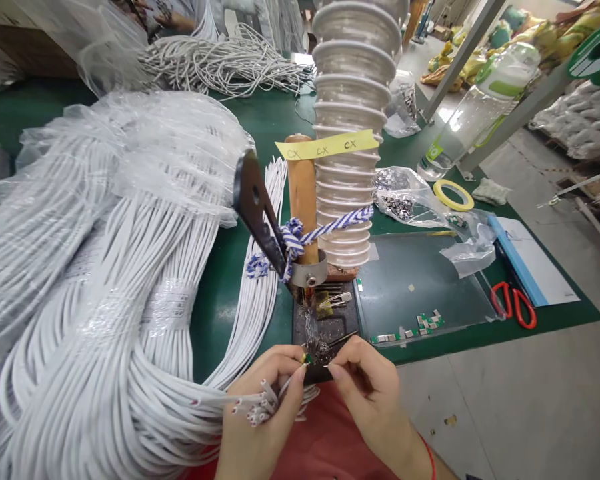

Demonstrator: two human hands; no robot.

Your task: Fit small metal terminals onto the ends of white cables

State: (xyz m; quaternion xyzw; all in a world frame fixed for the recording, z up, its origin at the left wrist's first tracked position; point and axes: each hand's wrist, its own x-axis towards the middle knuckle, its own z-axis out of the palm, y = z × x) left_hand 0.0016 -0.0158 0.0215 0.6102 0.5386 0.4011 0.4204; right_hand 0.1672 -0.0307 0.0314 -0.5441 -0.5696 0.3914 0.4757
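My left hand (265, 400) pinches a small green circuit board (307, 359) between thumb and forefinger. Several white cables (260, 408) pass through its palm, their cut ends showing reddish cores. Just to the right, my right hand (367, 387) is closed in a pinch on something thin and pale, too small to name. Both hands are at the front of a dark stand (337, 320) scattered with bits of solder. Above them a wooden-handled soldering iron (304, 193) points down, held in a metal ring (310, 270).
Large bundles of white cable (105, 320) fill the left side. A ribbed hose (353, 87) rises behind the iron, tied with striped cord (337, 223). To the right are small boards (430, 323) on a dark mat (405, 273), red scissors (523, 310), yellow tape (453, 195) and a bottle (475, 113).
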